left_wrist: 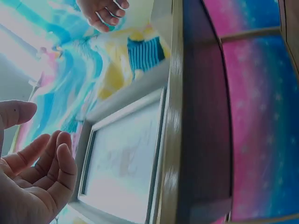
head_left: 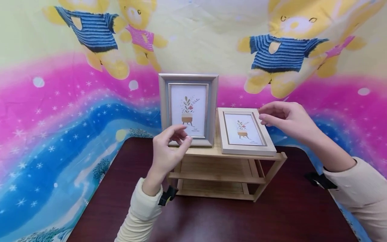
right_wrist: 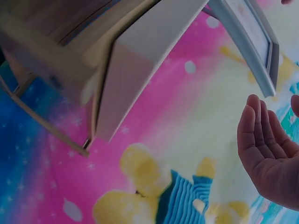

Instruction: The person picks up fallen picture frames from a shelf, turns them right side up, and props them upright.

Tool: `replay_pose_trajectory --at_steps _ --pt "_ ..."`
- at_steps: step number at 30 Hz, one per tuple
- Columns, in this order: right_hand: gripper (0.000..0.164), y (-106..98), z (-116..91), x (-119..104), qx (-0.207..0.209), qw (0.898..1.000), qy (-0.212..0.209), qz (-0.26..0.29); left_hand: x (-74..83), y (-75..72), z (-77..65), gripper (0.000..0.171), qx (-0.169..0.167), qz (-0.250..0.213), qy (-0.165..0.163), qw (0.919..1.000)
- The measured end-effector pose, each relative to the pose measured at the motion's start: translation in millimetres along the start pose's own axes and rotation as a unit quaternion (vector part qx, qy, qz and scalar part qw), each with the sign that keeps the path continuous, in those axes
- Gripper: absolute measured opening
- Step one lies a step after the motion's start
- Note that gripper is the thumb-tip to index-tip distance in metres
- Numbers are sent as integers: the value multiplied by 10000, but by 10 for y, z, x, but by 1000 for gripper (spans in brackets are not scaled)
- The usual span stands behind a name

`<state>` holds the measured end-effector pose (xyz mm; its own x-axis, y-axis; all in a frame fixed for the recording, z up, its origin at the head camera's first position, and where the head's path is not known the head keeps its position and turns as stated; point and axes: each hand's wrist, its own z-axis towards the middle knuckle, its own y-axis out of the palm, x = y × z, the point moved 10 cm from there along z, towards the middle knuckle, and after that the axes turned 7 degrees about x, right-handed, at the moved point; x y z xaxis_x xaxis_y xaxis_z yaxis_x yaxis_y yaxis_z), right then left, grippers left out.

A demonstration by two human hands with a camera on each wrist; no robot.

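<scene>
From where I stand, looking from the head view, a silver picture frame [head_left: 188, 106] stands upright on the left part of a small wooden rack [head_left: 213, 168], and a pale wood frame [head_left: 242, 129] lies face up beside it on the same top board. The person's left hand [head_left: 166, 149] is before the silver frame's lower left corner, fingers bent, thumb apart from them, gripping nothing. The right hand [head_left: 290, 119] hovers by the pale frame's far right corner, thumb and fingers parted, likewise released; from here I cannot tell if a fingertip brushes the edge. The rack sits on a dark red table [head_left: 211, 223], with a bright cloth [head_left: 75, 97] of teddy bears [head_left: 275, 50] behind. In the left wrist view, the left hand's loosely bent fingers are just beside the silver frame, with nothing between them and the thumb; the right hand's fingertips show at the top. In the right wrist view, the right hand is bare, its fingers slightly curved and apart from the pale frame, whose side shows above the rack's edge, with the silver frame at upper right.
</scene>
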<state>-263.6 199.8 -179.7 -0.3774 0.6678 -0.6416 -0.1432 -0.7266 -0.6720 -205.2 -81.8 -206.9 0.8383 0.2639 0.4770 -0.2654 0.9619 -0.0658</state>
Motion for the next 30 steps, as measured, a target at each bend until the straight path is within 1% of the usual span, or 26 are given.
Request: replay_pose_trajectory --at_steps 2,4,6,8,10,13,15,16,17,19,22,24,27,30 --pt "33 -13 -7 113 -72 9998 169 1 11 105 -37 28 -68 -13 -46 10000" --pt "36 -17 -3 238 -165 9992 367 3 21 241 -84 34 -219 -19 -106 9997" --pt "41 -14 14 375 -270 9979 594 46 28 404 -139 42 -464 67 -232 9986" --pt "45 0 41 508 -388 9959 806 113 15 581 -205 52 -803 293 -491 9951" --pt "50 33 74 634 -559 9936 956 224 -18 746 -282 63 -1179 609 -870 9873" --pt "57 103 111 818 -800 9897 1151 286 -68 964 -415 76 -1774 1219 -1364 9670" --pt "62 156 135 940 -916 9875 1250 286 -87 1070 -487 82 -2008 1516 -1562 9551" --pt "64 183 147 1004 -949 9864 1315 274 -92 1115 -515 84 -2084 1663 -1603 9504" --pt "67 209 160 1069 -976 9852 1388 244 -96 1159 -540 85 -2141 1784 -1632 9464" --pt "73 260 184 1199 -1025 9824 1543 235 -109 1233 -575 86 -2183 1918 -1709 9415" --pt "80 348 204 1386 -1137 9758 1836 347 -126 1329 -594 87 -2203 2140 -1715 9361" --pt "84 411 205 1486 -1233 9702 2031 472 -133 1378 -589 86 -2192 2296 -1669 9335" --pt "87 490 204 1578 -1346 9633 2221 680 -139 1429 -563 83 -2112 2571 -1495 9311" --pt "87 530 204 1621 -1376 9601 2303 793 -147 1456 -539 78 -2027 2836 -1346 9276"
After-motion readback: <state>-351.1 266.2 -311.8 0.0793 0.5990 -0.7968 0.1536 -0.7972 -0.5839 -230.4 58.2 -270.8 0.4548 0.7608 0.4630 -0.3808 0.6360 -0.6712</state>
